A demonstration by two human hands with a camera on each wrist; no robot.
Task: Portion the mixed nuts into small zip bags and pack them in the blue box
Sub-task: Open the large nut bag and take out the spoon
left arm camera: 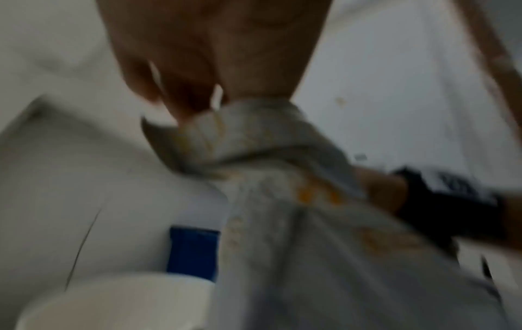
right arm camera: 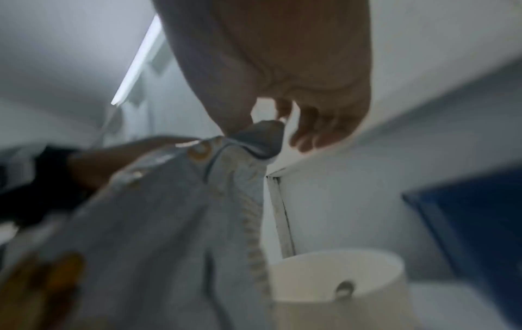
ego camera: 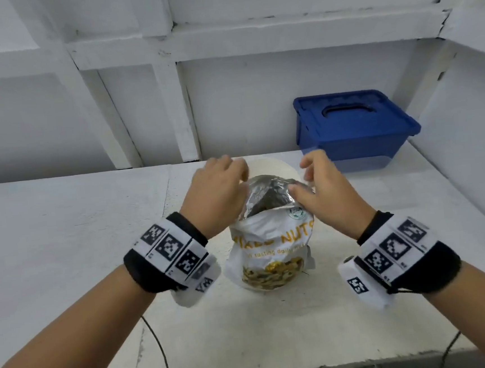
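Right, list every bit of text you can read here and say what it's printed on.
"NUTS" in orange on the mixed nuts bag; the word before it is creased and only partly legible.
"tasting daily", smaller orange line on the same bag, ends hidden.
Round green logo near the bag's top: too small.
Wrist bands: coded squares; small characters illegible.

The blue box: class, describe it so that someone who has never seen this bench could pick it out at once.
Start at the white table and look to its far right corner, against the white wall. There stands the blue box, behind and to the right of the mixed nuts bag that both hands hold open. It is the only blue thing there, its lid on, with a recessed handle on top.
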